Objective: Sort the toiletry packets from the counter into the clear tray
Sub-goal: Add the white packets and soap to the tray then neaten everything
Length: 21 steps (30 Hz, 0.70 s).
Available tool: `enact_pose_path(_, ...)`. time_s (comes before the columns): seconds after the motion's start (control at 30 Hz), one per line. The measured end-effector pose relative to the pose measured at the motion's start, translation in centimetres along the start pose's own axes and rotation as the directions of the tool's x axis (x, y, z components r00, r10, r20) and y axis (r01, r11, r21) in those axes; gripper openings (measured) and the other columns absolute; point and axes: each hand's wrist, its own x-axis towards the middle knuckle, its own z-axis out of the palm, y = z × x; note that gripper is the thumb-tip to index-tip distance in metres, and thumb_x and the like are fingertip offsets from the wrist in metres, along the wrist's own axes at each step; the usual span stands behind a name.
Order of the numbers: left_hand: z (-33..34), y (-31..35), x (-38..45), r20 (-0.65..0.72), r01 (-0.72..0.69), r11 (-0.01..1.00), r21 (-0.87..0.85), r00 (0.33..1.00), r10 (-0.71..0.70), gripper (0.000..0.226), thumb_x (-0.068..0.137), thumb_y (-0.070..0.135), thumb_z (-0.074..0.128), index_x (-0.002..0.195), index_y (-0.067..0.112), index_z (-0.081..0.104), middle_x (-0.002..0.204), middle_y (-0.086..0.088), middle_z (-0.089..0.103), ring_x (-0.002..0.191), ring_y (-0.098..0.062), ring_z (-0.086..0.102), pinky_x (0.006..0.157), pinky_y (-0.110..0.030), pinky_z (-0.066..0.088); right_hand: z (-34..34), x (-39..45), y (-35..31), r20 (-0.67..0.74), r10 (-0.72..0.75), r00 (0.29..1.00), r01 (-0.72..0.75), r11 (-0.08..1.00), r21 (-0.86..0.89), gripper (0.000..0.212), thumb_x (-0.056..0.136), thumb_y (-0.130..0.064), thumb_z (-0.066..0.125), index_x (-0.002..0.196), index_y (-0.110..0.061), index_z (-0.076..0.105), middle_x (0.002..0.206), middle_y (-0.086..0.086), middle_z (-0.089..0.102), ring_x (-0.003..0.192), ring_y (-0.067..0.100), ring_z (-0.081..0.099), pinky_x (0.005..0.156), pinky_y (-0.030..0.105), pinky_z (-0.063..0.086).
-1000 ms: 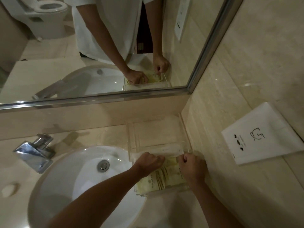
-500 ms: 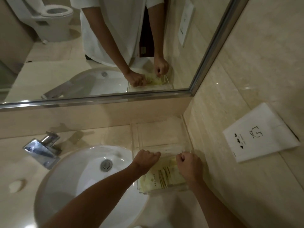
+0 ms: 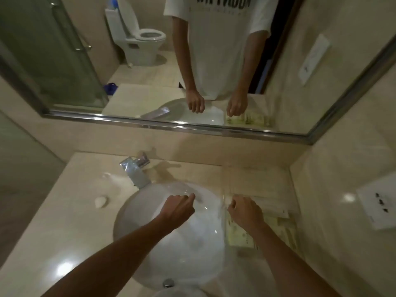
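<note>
A: What are the hands doing?

B: The left hand (image 3: pixel 179 207) is over the white basin (image 3: pixel 171 236), fingers curled in loosely, with nothing in them. It touches nothing that I can see.

A: And the right?

B: The right hand (image 3: pixel 246 211) hangs above the near left part of the clear tray (image 3: pixel 294 236), which sits on the counter (image 3: pixel 64 221) just right of the basin, against the side wall. Its fingers are bent under, thumb tip toward the tray's left wall. The frame is blurred, so whether they pinch anything I cannot tell.

A: Where are the packets?

B: The toiletry packets (image 3: pixel 237 236) lie flat inside the tray, pale yellow-green ones below and beside the right wrist, a white packet (image 3: pixel 276 207) just right of the knuckles. The far compartment of the tray looks bare.

A: Anything else nearby?

B: A chrome tap (image 3: pixel 135 170) behind the basin, a small soap (image 3: pixel 100 201) to its left, and the mirror (image 3: pixel 192 61) reflecting both hands.
</note>
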Motion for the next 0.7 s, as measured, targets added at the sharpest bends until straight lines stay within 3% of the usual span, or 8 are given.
enact_pose_path(0.07, -0.2, -3.0, -2.5, -0.046, 0.062, 0.998, -0.014, 0.997, -0.062, 0.019, 0.081, 0.021, 0.054, 0.097, 0.01, 0.056, 0.077, -0.01, 0.07, 0.067, -0.037, 0.065, 0.052, -0.032, 0.033, 0.9, -0.2, -3.0, -0.007, -0.049, 0.999, 0.049, 0.999, 0.015, 0.009, 0.085, -0.025, 0.05, 0.087, -0.019, 0.058, 0.094, 0.008, 0.065, 0.09, 0.031, 0.062, 0.071, 0.032, 0.046)
enact_pose_path(0.1, -0.3, -7.7, -6.5, -0.033, 0.159, 0.987, -0.01, 0.987, -0.16, 0.019, 0.073, 0.018, 0.06, 0.09, 0.01, 0.059, 0.067, -0.01, 0.068, 0.059, -0.034, 0.064, 0.049, -0.032, 0.034, 2.5, -0.7, -8.7, 0.013, -0.16, 0.987, 0.16, 0.987, -0.003, 0.008, 0.085, -0.023, 0.051, 0.087, -0.019, 0.057, 0.091, 0.007, 0.065, 0.088, 0.031, 0.063, 0.069, 0.031, 0.046)
enact_pose_path(0.2, 0.7, -14.4, -11.6, -0.051, 0.265, 0.96, 0.084, 0.964, -0.262, 0.019, 0.052, 0.016, 0.064, 0.071, 0.016, 0.059, 0.049, -0.005, 0.061, 0.047, -0.023, 0.058, 0.049, -0.026, 0.042, 4.4, -1.7, -16.4, 0.074, -0.276, 0.958, 0.277, 0.961, -0.014, 0.004, 0.087, -0.02, 0.052, 0.087, -0.017, 0.055, 0.087, 0.006, 0.064, 0.079, 0.027, 0.063, 0.063, 0.029, 0.044)
enact_pose_path(0.37, 1.5, -16.8, -14.0, -0.021, 0.317, 0.945, 0.083, 0.949, -0.316, 0.018, 0.053, 0.019, 0.063, 0.069, 0.018, 0.054, 0.053, -0.005, 0.061, 0.052, -0.024, 0.059, 0.052, -0.029, 0.043, 6.0, -1.9, -19.6, 0.08, -0.359, 0.93, 0.361, 0.933, -0.006, 0.005, 0.09, -0.02, 0.051, 0.086, -0.018, 0.052, 0.086, 0.002, 0.059, 0.081, 0.024, 0.061, 0.063, 0.028, 0.041)
enact_pose_path(0.5, 1.0, -17.3, -15.0, -0.025, 0.364, 0.931, 0.039, 0.931, -0.363, 0.019, 0.056, 0.017, 0.068, 0.067, 0.017, 0.052, 0.055, -0.003, 0.061, 0.051, -0.026, 0.058, 0.053, -0.03, 0.044, 6.8, -2.2, -21.5, 0.117, -0.379, 0.918, 0.382, 0.924, 0.003, 0.001, 0.085, -0.022, 0.05, 0.084, -0.023, 0.05, 0.096, 0.0, 0.06, 0.09, 0.024, 0.061, 0.074, 0.031, 0.046)
enact_pose_path(0.6, 1.5, -20.8, -17.6, -0.033, 0.437, 0.899, -0.023, 0.899, -0.437, 0.02, 0.056, 0.015, 0.069, 0.064, 0.016, 0.051, 0.057, -0.003, 0.061, 0.053, -0.026, 0.059, 0.053, -0.031, 0.044, 8.8, -2.6, -26.6, 0.167, -0.453, 0.876, 0.462, 0.887, -0.013, 0.008, 0.09, -0.021, 0.047, 0.091, -0.018, 0.054, 0.096, 0.001, 0.058, 0.087, 0.021, 0.059, 0.067, 0.027, 0.037)
enact_pose_path(0.7, 2.1, -23.8, -19.3, -0.014, 0.46, 0.885, -0.075, 0.887, -0.462, 0.016, 0.064, 0.016, 0.066, 0.066, 0.017, 0.05, 0.06, -0.003, 0.059, 0.056, -0.026, 0.058, 0.055, -0.033, 0.044, 11.1, -2.1, -30.9, 0.199, -0.496, 0.845, 0.505, 0.863, 0.006, 0.011, 0.089, -0.017, 0.046, 0.096, -0.015, 0.054, 0.101, 0.006, 0.058, 0.088, 0.024, 0.059, 0.07, 0.031, 0.044)
